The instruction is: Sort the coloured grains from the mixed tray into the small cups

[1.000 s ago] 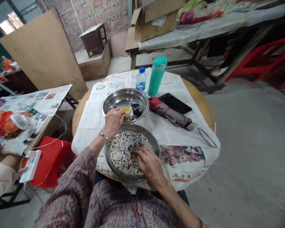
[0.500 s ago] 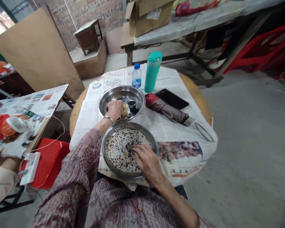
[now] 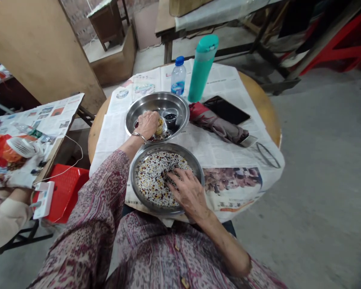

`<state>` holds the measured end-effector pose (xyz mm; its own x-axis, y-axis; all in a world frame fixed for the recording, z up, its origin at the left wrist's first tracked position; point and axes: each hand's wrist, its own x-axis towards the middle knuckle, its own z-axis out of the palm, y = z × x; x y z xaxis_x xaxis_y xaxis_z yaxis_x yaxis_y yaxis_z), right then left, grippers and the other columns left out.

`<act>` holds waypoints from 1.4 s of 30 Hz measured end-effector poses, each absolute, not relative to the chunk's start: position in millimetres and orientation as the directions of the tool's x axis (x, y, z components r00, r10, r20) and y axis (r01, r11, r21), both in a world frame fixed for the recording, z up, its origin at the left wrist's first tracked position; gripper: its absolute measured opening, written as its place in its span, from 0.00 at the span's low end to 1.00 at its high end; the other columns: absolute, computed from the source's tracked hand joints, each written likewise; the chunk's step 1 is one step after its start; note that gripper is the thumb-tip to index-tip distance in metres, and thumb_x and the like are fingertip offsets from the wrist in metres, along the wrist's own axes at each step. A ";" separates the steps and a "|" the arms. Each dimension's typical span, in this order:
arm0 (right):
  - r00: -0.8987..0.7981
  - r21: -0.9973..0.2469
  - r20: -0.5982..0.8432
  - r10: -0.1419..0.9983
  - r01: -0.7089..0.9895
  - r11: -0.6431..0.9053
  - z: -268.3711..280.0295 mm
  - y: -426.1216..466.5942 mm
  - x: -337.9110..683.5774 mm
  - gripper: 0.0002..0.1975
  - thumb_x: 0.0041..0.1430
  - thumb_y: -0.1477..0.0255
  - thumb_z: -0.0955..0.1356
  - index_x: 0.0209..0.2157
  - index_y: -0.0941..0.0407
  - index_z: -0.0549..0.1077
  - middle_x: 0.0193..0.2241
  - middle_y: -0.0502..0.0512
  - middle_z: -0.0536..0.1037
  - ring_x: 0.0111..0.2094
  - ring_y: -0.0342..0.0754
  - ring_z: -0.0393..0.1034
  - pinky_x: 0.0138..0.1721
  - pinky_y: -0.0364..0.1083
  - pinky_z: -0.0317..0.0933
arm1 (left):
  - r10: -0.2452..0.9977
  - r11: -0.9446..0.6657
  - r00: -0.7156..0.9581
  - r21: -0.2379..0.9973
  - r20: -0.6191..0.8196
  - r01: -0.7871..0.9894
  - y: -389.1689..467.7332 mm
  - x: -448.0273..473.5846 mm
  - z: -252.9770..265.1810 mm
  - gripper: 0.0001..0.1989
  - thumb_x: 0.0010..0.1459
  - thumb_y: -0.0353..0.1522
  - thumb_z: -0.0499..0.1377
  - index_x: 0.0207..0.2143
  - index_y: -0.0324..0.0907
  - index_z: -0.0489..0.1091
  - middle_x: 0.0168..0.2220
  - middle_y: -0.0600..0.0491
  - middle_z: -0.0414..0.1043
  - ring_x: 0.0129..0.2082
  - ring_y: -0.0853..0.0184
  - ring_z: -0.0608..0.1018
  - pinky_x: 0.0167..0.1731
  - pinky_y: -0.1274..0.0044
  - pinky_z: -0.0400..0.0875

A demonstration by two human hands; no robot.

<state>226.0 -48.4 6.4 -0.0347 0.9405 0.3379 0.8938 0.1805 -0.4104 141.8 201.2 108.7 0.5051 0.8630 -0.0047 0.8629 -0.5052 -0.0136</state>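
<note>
A round metal tray (image 3: 134, 182) near me holds mixed small grains or beads (image 3: 152, 176), white, dark red, black and yellow. My right hand (image 3: 188, 190) rests over its right side, fingers spread, tips at the grains. Beyond it, a deeper steel basin (image 3: 182, 129) holds small clear cups. My left hand (image 3: 148, 123), with a bracelet on the wrist, reaches into this basin, its fingers curled down and their tips hidden. A cup of yellow pieces (image 3: 159, 127) stands right beside it; a cup of black pieces (image 3: 170, 119) is farther right. Dark red pieces show left of the hand.
Newspaper (image 3: 108, 136) covers the round table. Behind the basin stand a water bottle (image 3: 178, 76) and a teal bottle (image 3: 202, 68). On the right lie a folded umbrella (image 3: 218, 124) and a black tablet-like object (image 3: 227, 109). A person's arm shows at a left-hand table with a white fan (image 3: 20, 147).
The view has shifted, so the table sits higher in the picture. My right hand's fingers have spread wider over the grains. My left hand stays in the basin.
</note>
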 end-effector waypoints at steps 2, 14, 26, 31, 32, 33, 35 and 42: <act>-0.059 -0.396 0.303 0.951 0.900 0.182 6.8 -48.7 226.2 0.12 0.63 0.73 0.68 0.47 0.56 0.76 0.47 0.59 0.77 0.49 0.56 0.66 0.48 0.52 0.63 | 0.869 -0.495 0.495 -0.008 0.002 0.869 201.9 142.9 107.5 0.11 0.66 0.30 0.54 0.45 0.40 0.76 0.43 0.45 0.75 0.44 0.60 0.73 0.44 0.71 0.64; -0.090 -0.453 0.327 0.941 0.859 0.239 -2.0 -52.0 230.1 0.12 0.64 0.80 0.62 0.41 0.56 0.76 0.36 0.56 0.78 0.41 0.53 0.67 0.45 0.51 0.61 | 0.871 -0.490 0.479 0.115 0.107 0.864 205.2 136.0 100.1 0.10 0.65 0.31 0.53 0.40 0.42 0.75 0.42 0.47 0.77 0.45 0.60 0.74 0.44 0.72 0.65; -0.035 -0.470 0.343 0.939 0.859 0.204 -4.1 -51.6 228.5 0.12 0.65 0.80 0.61 0.40 0.57 0.76 0.34 0.56 0.77 0.40 0.53 0.68 0.45 0.50 0.61 | 0.739 -0.642 0.673 0.335 0.031 0.689 77.8 85.2 102.7 0.07 0.66 0.28 0.55 0.36 0.39 0.73 0.36 0.52 0.76 0.36 0.69 0.76 0.42 0.76 0.71; -0.038 -0.408 0.376 0.926 0.890 0.202 4.8 -50.2 225.8 0.13 0.65 0.72 0.64 0.50 0.56 0.73 0.50 0.61 0.75 0.52 0.56 0.65 0.50 0.53 0.61 | 0.741 -0.642 0.669 0.226 -0.064 0.732 10.8 59.5 67.2 0.13 0.61 0.34 0.63 0.48 0.45 0.72 0.52 0.47 0.70 0.54 0.57 0.71 0.55 0.63 0.69; -0.048 -0.379 0.362 0.931 0.905 0.194 6.6 -49.8 225.1 0.17 0.64 0.70 0.66 0.54 0.55 0.72 0.54 0.62 0.72 0.55 0.58 0.62 0.51 0.54 0.61 | 0.775 -0.606 0.629 0.211 -0.060 0.767 3.6 58.3 62.0 0.21 0.58 0.34 0.66 0.53 0.46 0.69 0.58 0.45 0.65 0.58 0.53 0.67 0.56 0.60 0.68; -0.062 -0.350 0.342 0.938 0.918 0.188 7.9 -49.5 224.6 0.20 0.63 0.69 0.67 0.56 0.55 0.70 0.57 0.63 0.70 0.57 0.60 0.61 0.51 0.56 0.62 | 0.805 -0.569 0.591 0.206 -0.060 0.796 -1.8 57.8 57.8 0.28 0.55 0.35 0.68 0.58 0.48 0.65 0.63 0.44 0.59 0.61 0.50 0.64 0.56 0.58 0.68; -0.092 -0.321 0.303 0.949 0.927 0.193 8.1 -49.4 224.4 0.20 0.62 0.69 0.67 0.55 0.54 0.71 0.56 0.64 0.70 0.57 0.61 0.61 0.50 0.57 0.62 | 0.830 -0.523 0.552 0.232 -0.080 0.820 -8.2 57.9 51.8 0.30 0.55 0.34 0.67 0.59 0.49 0.63 0.64 0.44 0.56 0.61 0.50 0.63 0.55 0.59 0.68; -0.143 -0.504 0.308 0.941 0.814 0.288 -6.6 -53.5 230.5 0.16 0.63 0.80 0.60 0.44 0.54 0.76 0.38 0.57 0.76 0.43 0.52 0.69 0.47 0.51 0.67 | 0.839 -0.480 0.541 0.382 -0.066 0.790 -6.9 57.7 36.9 0.15 0.64 0.23 0.48 0.43 0.44 0.72 0.42 0.50 0.71 0.46 0.64 0.73 0.49 0.73 0.72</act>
<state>230.5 -53.5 -6.6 -0.1425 0.9406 0.3081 0.8141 0.2885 -0.5040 57.7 -6.9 36.9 0.5408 0.8386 -0.0655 0.7900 -0.4795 0.3820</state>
